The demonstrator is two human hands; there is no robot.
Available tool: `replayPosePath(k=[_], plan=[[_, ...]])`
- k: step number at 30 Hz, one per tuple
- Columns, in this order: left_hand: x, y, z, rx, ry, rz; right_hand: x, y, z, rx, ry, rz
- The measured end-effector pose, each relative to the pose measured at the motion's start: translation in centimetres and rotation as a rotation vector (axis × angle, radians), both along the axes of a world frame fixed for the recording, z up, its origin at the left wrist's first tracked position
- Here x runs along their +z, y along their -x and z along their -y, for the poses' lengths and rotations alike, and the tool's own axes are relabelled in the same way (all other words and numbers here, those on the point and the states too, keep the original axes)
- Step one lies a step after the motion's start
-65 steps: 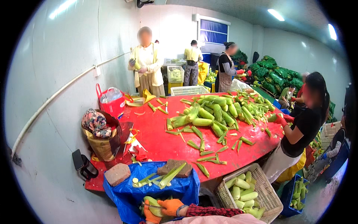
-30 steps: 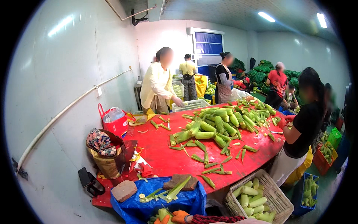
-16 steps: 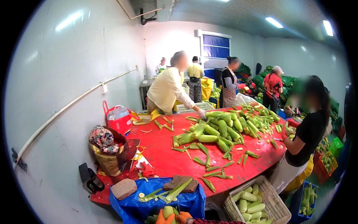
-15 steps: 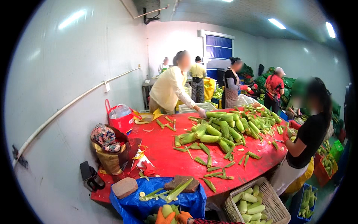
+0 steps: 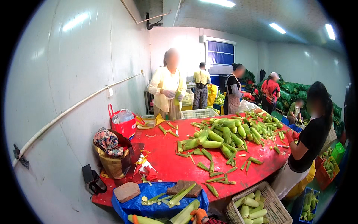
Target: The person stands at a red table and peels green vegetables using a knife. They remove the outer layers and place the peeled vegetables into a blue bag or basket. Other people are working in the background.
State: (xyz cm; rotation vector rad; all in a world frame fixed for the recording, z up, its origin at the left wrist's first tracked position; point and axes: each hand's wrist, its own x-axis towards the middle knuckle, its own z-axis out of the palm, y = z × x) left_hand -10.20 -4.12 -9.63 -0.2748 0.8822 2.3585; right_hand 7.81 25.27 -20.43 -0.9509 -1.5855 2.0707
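At the lower edge, an ear of corn (image 5: 145, 219) in green husk lies sideways over the blue plastic sheet (image 5: 121, 207). An orange-gloved finger of my left hand (image 5: 135, 219) curls over it; the rest of that hand is cut off by the edge. To its right, my right hand (image 5: 199, 215), also orange-gloved, is closed at the end of a broad pale-green husk leaf (image 5: 187, 211). Just beyond the hands, two bricks, a reddish one (image 5: 126, 191) and a brown one (image 5: 184, 189), rest on the sheet with loose husk strips (image 5: 153, 200) between them.
A red table (image 5: 169, 164) carries a large pile of corn (image 5: 223, 136). At right stands a crate (image 5: 274, 205) of husked ears, with a co-worker in black (image 5: 309, 138) behind it. Bags (image 5: 112, 156) line the left side. Across the table, a co-worker in pale yellow (image 5: 167, 87) holds an ear.
My right hand has moved right, away from my left, with a husk leaf. My left hand has shifted left and lower. The co-worker opposite has drawn back from the pile with an ear.
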Motion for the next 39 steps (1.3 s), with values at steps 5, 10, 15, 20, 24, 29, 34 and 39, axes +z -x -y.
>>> replayPosePath(k=[5, 10, 15, 20, 24, 29, 34, 39], plan=[[3.6, -0.8, 0.3, -0.138, 0.391, -0.21, 16.1, 2.5, 3.6, 0.584, -0.635, 0.586], [6.6, -4.4, -3.4, -0.277, 0.589, -0.564, 15.5, 6.7, 8.3, 0.688, -0.184, -0.044], [9.4, -5.7, -3.5, -0.392, 0.51, -0.598, 20.8, 5.8, 7.3, 0.808, -0.264, -0.003], [4.1, -4.1, -3.3, -0.503, 0.496, -0.523, 17.4, 6.3, 6.6, 0.788, -0.135, 0.094], [7.3, -5.0, -3.9, -0.526, 0.759, -0.81, 19.1, 4.1, 8.0, 0.561, -0.093, 0.062], [9.8, -6.9, -6.4, -0.564, 0.847, -0.914, 15.2, 2.8, 8.1, 0.509, -0.288, -0.107], [11.0, -5.9, -9.9, -0.596, 0.733, -1.015, 8.4, 5.2, 6.8, 0.369, -0.286, -0.046], [13.3, -5.7, -13.0, -0.676, 0.646, -1.1, 15.7, 1.9, 1.2, 0.011, -0.179, 0.222]])
